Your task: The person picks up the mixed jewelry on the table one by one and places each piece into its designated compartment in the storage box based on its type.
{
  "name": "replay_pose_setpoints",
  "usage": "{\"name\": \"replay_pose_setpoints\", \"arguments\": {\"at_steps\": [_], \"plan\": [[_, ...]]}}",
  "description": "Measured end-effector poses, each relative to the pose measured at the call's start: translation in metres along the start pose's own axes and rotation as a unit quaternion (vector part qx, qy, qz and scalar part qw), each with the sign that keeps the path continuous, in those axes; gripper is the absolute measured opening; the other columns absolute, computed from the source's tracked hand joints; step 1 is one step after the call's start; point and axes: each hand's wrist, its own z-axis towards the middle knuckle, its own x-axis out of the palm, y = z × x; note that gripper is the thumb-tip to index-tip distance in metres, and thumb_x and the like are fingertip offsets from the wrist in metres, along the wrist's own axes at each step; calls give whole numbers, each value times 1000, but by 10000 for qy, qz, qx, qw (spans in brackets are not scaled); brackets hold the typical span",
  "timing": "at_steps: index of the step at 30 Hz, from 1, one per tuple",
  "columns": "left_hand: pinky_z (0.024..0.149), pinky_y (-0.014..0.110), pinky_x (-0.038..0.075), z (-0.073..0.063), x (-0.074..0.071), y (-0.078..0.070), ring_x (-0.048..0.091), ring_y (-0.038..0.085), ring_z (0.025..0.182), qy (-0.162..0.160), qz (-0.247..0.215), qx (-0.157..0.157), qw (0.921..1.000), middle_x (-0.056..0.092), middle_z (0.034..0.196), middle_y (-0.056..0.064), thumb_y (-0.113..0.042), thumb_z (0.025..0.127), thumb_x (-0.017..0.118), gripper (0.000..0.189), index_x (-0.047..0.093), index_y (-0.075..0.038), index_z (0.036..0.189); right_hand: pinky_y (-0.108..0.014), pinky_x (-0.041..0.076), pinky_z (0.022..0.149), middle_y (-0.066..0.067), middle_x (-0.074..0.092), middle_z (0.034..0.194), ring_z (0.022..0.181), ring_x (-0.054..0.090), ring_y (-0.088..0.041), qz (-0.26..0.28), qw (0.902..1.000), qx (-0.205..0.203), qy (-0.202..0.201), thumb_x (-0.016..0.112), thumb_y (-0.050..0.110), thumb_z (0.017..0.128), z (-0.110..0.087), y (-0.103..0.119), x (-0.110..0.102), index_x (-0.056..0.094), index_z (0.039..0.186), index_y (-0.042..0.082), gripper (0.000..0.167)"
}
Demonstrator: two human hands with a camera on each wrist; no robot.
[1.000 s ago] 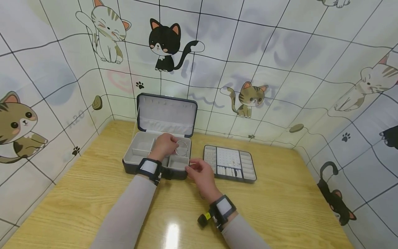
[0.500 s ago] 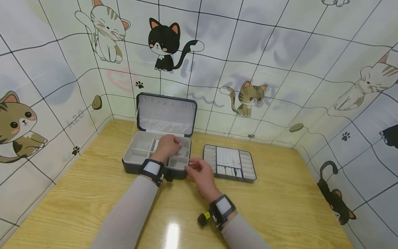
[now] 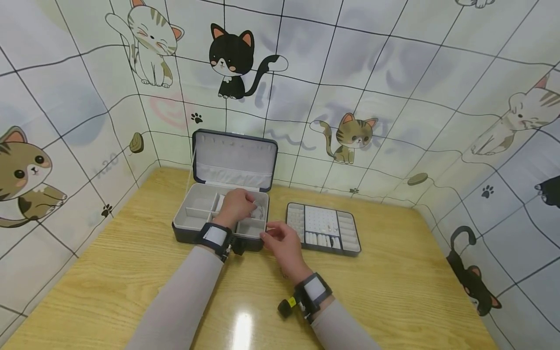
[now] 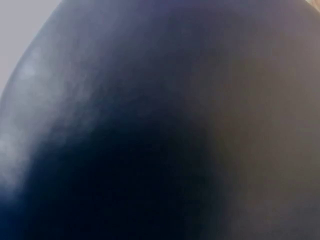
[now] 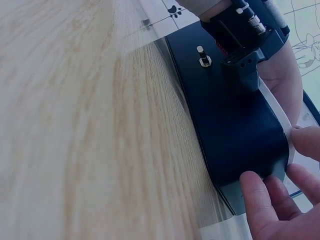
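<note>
A dark blue jewelry box [image 3: 185, 236] with pale divided compartments stands with its lid up. My left hand [image 3: 236, 203] reaches into the back right compartment and pinches a thin, light, ring-shaped bracelet [image 3: 259, 212], partly hidden by the fingers. At the box's front right corner, my right hand [image 3: 283, 245] steadies the box. In the right wrist view, the right thumb [image 5: 306, 141] lies at the rim and the fingers [image 5: 257, 200] touch the outer side. The left wrist view shows only a blurred dark surface close to the lens.
To the right lies a jewelry tray [image 3: 352, 252] with small sections, ring rolls and a few earrings on its white pad. The raised lid [image 3: 236, 155] leans at the back near the cat-patterned curtain [image 3: 297, 87]. Everything stands on a wooden table [image 3: 393, 291].
My left hand has shifted slightly right and lowered the bracelet, which stood up as a full ring, down into the back right compartment. The right hand stays at the corner.
</note>
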Motion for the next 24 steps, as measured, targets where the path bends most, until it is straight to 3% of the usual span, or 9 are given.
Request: {"name": "replay_pose_setpoints", "arguments": {"at_steps": [7,13,17,24], "plan": [[73,33,57,0,0,0,76,21,77,-99,60,-40,9999,79,104,14,-16,96,72,23,77,-4,114,-34,64,83,-11,71,112,92,69,-16,-59,10000,33,6,77,20,98,-1,2,0,69,132,11,36],[83,42,58,0,1,0,69,30,95,-387,524,273,9975,78,110,15,-12,95,69,20,78,-3,111,-32,64,81,-11,71,110,89,69,-15,-52,10000,-15,-39,78,21,97,1,0,1,69,130,10,35],[82,42,58,-1,2,0,69,30,93,-457,639,399,9961,78,106,15,-11,94,70,17,78,-2,106,-31,64,80,-11,71,110,89,69,-15,-38,10000,-30,-41,77,20,97,0,1,0,70,129,11,34],[78,40,58,0,4,0,68,29,91,-449,612,348,9965,78,103,14,-10,95,68,16,79,-3,105,-32,64,81,-11,71,111,91,69,-16,-9,10000,79,-42,77,19,97,0,2,0,70,128,14,32]]}}
